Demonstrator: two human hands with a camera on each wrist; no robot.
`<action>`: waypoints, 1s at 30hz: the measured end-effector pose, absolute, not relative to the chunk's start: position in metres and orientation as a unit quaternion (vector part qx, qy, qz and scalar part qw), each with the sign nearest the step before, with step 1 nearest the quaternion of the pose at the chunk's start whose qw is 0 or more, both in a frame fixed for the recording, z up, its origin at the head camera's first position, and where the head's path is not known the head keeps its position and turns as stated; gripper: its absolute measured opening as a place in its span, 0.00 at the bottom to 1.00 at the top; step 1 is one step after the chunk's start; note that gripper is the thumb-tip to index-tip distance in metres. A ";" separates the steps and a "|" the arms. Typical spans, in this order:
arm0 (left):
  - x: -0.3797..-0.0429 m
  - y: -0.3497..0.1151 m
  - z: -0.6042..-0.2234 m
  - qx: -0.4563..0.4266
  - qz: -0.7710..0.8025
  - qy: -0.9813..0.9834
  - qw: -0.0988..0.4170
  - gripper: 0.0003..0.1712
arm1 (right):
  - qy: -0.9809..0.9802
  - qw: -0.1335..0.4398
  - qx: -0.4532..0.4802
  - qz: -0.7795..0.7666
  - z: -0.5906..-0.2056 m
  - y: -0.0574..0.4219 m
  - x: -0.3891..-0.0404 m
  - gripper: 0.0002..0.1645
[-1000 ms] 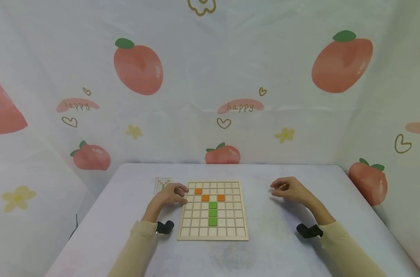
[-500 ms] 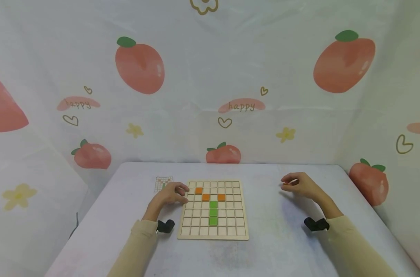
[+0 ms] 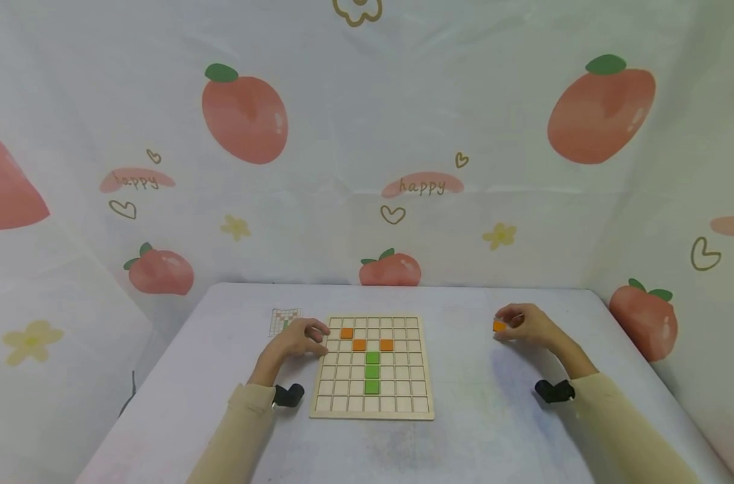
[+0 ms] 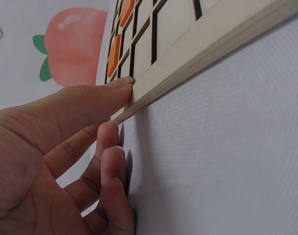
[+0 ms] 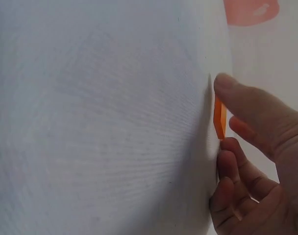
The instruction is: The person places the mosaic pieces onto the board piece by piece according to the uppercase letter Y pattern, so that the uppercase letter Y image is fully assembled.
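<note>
My left hand holds the left edge of a wooden grid board. In the left wrist view its thumb rests on the rim, and the other fingers bend beside the edge, near the tabletop. Orange tiles and green tiles sit in some of the board's squares. Well to the right of the board, my right hand holds an orange tile between thumb and fingertips, close to the table surface. In the right wrist view this loose tile appears nearly edge-on, partly covered by the thumb.
A small card printed with a coloured grid lies behind my left hand, and the hand partly covers it. The white table reaches back to a fruit-patterned curtain. Black straps with camera mounts sit on both wrists.
My right hand has moved to the right, away from the board. The orange tile, mostly hidden by its fingers before, now shows at the fingertips. The left hand has stayed at the board's edge.
</note>
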State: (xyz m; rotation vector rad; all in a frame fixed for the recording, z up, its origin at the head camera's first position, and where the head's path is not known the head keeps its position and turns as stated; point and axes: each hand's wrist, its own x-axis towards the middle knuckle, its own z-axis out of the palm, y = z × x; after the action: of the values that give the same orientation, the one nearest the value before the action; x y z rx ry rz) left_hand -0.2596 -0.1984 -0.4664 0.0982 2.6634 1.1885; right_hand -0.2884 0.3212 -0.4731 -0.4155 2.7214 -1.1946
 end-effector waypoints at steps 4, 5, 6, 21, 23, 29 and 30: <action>-0.259 -0.198 -0.466 0.034 0.403 0.908 0.111 0.21 | 0.907 0.057 -0.155 -0.387 -0.475 0.320 -0.289 0.19; -0.260 -0.198 -0.467 0.035 0.403 0.908 0.111 0.21 | 0.906 0.054 -0.157 -0.388 -0.476 0.320 -0.290 0.18; -0.260 -0.198 -0.466 0.034 0.403 0.908 0.112 0.21 | 0.905 0.051 -0.163 -0.390 -0.476 0.320 -0.290 0.17; -0.260 -0.199 -0.467 0.028 0.404 0.907 0.115 0.21 | 0.907 0.033 -0.183 -0.377 -0.480 0.320 -0.292 0.12; -0.260 -0.199 -0.468 0.031 0.406 0.906 0.114 0.21 | 0.907 0.032 -0.179 -0.381 -0.481 0.320 -0.292 0.12; -0.260 -0.198 -0.468 0.034 0.409 0.905 0.112 0.21 | 0.905 0.032 -0.166 -0.390 -0.481 0.321 -0.290 0.11; -0.260 -0.198 -0.467 0.034 0.409 0.905 0.112 0.21 | 0.904 0.032 -0.167 -0.391 -0.481 0.321 -0.289 0.12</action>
State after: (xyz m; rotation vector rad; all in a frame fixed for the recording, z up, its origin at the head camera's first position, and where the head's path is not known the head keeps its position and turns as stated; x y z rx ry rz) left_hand -0.2601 -0.1981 -0.4674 0.0995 2.6556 1.2019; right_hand -0.2892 0.3211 -0.4808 -0.5131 2.7850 -1.2048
